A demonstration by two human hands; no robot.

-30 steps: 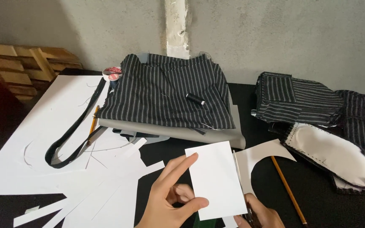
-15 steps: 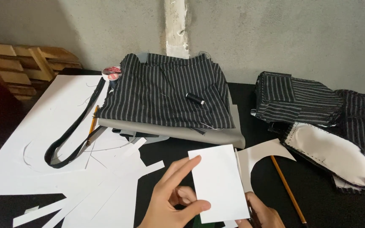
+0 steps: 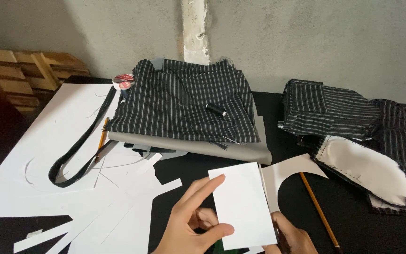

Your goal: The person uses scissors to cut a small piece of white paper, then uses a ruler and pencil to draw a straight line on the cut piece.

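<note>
Both hands' grip still on white card (image 3: pixel 243 206): left hand (image 3: pixel 194 226), right hand (image 3: pixel 293 237); card barely shifted.

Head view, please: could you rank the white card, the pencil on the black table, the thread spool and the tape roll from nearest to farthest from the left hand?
From the left hand:
1. White card, held in its fingers.
2. Pencil, right of the card on the black table.
3. Thread spool, farther back on the striped fabric.
4. Tape roll, far back left, by the fabric's corner.
</note>
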